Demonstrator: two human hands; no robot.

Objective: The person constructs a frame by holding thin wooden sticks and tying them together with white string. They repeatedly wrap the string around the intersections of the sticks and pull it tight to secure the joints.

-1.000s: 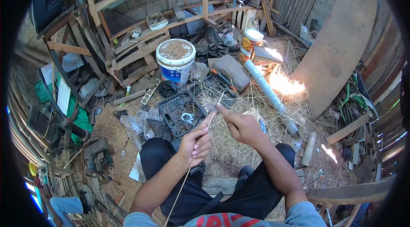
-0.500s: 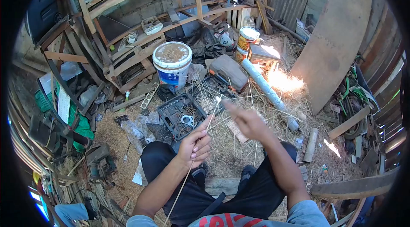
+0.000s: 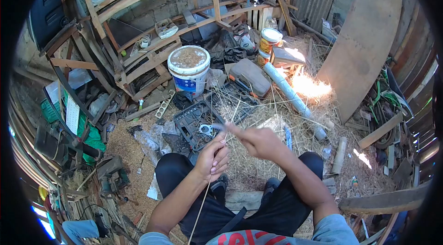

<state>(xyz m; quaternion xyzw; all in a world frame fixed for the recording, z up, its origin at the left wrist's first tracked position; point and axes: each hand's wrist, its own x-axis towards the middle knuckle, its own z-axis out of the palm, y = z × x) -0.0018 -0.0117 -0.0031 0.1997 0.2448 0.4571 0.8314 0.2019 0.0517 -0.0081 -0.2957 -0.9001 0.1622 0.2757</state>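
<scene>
A long thin pale strip [image 3: 200,211] runs up from my lap through my left hand [image 3: 213,158], whose fingers are wrapped round it. Its upper end stands out beyond the fingers. My right hand [image 3: 258,142] is closed round the handle of a small blade [image 3: 218,126], most of which is hidden by the fingers. The blade lies across the strip, close to the tip of my left hand.
An open black tool case [image 3: 188,124] lies beyond my hands, with a white bucket [image 3: 188,67] behind it. A grey pipe [image 3: 295,102] slants over straw at the right. A tall board [image 3: 362,42] leans there. Wooden racks [image 3: 161,2] stand at the back.
My right hand has moved down and left, bringing the blade from the upper part of the strip to near my left hand. The view has shifted slightly.
</scene>
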